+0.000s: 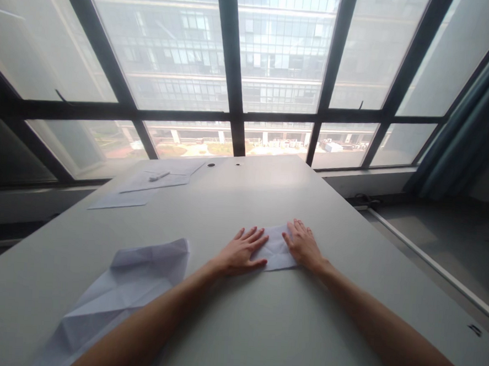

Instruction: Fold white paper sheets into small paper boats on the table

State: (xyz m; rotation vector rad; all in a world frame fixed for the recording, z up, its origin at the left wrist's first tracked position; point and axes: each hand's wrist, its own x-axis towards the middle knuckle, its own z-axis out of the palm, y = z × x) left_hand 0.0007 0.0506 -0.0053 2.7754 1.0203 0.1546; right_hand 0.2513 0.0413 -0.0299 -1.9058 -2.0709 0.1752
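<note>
A small folded white paper [274,249] lies flat on the grey table [260,327], a little past the middle. My left hand [240,252] rests palm down on its left part, fingers spread toward the far side. On the paper's right edge my right hand [303,245] presses flat, fingers apart as well. Neither hand grips anything; both lie on top of the sheet.
A larger creased white sheet [122,291] lies at the near left of the table. Flat sheets [157,182] with a white pen [159,175] on them sit at the far left. Large windows stand behind the table, a curtain [471,125] at the right.
</note>
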